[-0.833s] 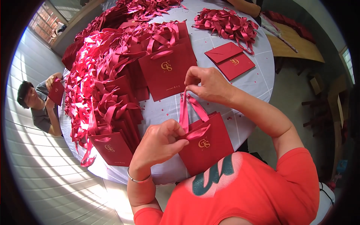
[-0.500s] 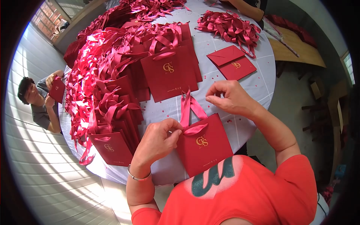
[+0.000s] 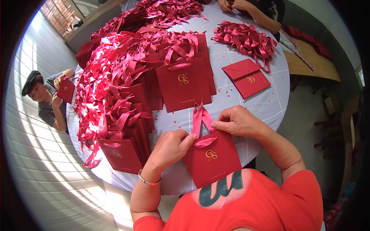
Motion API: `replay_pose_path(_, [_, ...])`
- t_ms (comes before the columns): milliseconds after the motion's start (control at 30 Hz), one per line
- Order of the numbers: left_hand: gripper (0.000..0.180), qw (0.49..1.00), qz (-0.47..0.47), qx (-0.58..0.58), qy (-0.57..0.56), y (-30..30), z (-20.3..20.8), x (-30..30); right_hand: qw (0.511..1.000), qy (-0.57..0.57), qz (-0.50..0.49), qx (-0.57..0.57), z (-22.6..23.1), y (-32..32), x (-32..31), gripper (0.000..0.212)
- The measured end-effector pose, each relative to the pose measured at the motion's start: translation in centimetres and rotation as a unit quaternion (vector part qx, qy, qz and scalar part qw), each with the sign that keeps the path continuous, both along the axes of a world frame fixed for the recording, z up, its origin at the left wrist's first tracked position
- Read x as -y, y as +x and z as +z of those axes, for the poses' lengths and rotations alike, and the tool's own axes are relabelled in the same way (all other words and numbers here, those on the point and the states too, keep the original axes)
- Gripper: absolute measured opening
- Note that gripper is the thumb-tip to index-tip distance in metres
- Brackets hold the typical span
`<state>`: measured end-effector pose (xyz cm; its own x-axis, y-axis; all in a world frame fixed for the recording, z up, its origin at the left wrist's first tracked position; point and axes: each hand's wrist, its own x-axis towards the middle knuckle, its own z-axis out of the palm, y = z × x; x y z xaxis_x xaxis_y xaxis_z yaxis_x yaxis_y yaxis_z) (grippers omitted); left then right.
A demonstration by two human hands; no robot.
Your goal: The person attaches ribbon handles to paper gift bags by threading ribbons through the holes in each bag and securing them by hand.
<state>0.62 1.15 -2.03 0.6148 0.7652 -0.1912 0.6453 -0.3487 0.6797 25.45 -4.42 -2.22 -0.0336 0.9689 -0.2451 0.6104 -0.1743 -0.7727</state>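
A dark red paper gift bag point(image 3: 211, 159) with gold lettering lies at the table's near edge, against my red shirt. Its pink ribbon handle point(image 3: 197, 119) stretches away from me, and a second ribbon loop point(image 3: 205, 142) droops over its front. My left hand point(image 3: 171, 148) is closed, thumb and fingers pinching the bag's top edge by the left foot of the ribbon. On the other side, my right hand point(image 3: 239, 121) is closed at the top edge, its thumb by the right ribbon strand. The exact grip of its fingertips is partly hidden.
Rows of finished-looking red bags point(image 3: 185, 86) with ribbons fill the table's left side. A flat folded bag point(image 3: 248, 79) lies at right, below a ribbon heap point(image 3: 246, 40). One person point(image 3: 48, 96) at left holds a small red bag; another person's arm point(image 3: 262, 17) rests at the far side.
My right hand has come down from above the table to the bag's top edge. My left hand has shifted right, closer to the ribbon's foot. The view has tilted slightly.
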Motion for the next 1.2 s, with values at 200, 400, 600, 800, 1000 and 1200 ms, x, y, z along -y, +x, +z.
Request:
replay_pose_path(200, [0.026,0.991,0.034,0.098,-0.086,0.5,-1.8,0.0,0.999,-0.018,0.041,-0.015,-0.1,-0.4,-1.0,0.046])
replay_pose_path(400, [0.017,0.974,0.064,0.215,-0.029,1.1,-2.9,1.0,0.995,-0.049,0.048,-0.072,0.2,-0.8,-1.2,0.039])
replay_pose_path(600, [0.016,0.963,0.055,0.256,0.056,1.8,-2.7,1.8,0.974,-0.023,0.015,-0.227,-1.0,-0.7,-1.1,0.021])
replay_pose_path(800, [0.014,0.962,0.054,0.268,-0.005,1.5,-2.8,1.4,0.948,0.001,-0.034,-0.317,-1.6,-0.9,-1.4,0.015])
replay_pose_path(1000, [0.025,0.97,0.045,0.237,-0.026,1.4,-4.0,0.6,0.972,0.2,-0.085,-0.092,-1.5,-0.3,-0.6,0.022])
replay_pose_path(1200, [0.028,0.934,0.026,0.219,-0.28,0.7,-2.7,0.2,0.992,0.128,-0.009,-0.006,-0.4,-0.3,0.3,0.022])
